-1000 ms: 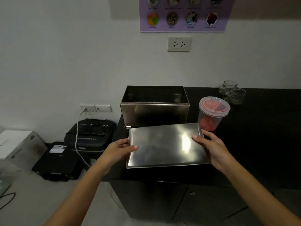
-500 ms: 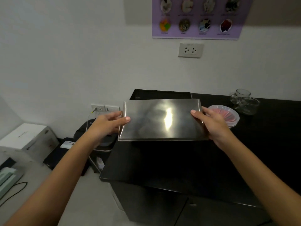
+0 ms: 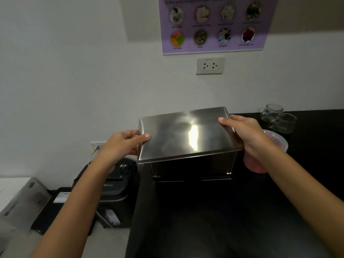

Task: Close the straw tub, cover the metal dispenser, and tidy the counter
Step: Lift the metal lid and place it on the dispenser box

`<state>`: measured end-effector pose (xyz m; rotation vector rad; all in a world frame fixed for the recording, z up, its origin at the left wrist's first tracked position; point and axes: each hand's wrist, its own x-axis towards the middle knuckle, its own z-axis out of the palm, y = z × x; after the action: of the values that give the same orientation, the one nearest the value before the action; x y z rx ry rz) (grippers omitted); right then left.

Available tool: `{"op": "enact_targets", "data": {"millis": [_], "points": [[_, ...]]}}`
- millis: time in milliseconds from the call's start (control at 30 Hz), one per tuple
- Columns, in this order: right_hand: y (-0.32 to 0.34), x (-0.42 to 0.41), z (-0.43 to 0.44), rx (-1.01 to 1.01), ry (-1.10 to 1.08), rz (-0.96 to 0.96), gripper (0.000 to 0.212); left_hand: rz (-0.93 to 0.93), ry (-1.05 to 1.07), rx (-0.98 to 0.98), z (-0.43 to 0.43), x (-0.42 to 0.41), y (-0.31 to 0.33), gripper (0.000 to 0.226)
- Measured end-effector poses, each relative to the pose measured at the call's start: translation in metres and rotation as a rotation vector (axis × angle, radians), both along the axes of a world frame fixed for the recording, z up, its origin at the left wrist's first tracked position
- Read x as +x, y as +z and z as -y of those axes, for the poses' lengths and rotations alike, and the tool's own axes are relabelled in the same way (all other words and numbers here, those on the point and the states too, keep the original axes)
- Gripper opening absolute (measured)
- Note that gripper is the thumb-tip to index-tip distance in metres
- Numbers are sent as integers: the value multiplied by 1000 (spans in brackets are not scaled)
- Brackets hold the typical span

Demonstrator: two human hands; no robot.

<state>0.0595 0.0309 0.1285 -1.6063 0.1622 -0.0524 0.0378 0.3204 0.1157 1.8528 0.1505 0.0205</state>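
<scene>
Lid (image 3: 188,134): over the top of the dispenser, tilted, left end lower and past the dispenser's left wall.
Dispenser (image 3: 193,167): on the counter, near its back left corner, under the lid.
Left hand (image 3: 122,145): on the lid's left end, thumb on top.
Right hand (image 3: 243,132): on the lid's right end, thumb on top.
Straw tub (image 3: 268,155): on the counter, right of the dispenser, partly behind the right hand and wrist.
Glass cups (image 3: 279,119): behind the straw tub, by the wall.
Counter (image 3: 214,220): before the wall, bare in front of the dispenser.
Wall socket (image 3: 210,65): on the wall above the dispenser, below the poster (image 3: 214,25).
Shredder (image 3: 115,183): on the floor, left of the counter.
</scene>
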Motion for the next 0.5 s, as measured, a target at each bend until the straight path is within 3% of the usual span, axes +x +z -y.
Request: {"op": "enact_targets", "data": {"millis": [200,367,500], "points": [[5,22,-10,-79,-54,-12,13,-34,-104,35,-16,39,4,57],[1,23,-17,-136,-124,-45,49,-74,-154,79,-19,55,1,51],[-1,25,-23,-180,-153,-68,37,-81,-203,143,-19,60,-3,25]]}}
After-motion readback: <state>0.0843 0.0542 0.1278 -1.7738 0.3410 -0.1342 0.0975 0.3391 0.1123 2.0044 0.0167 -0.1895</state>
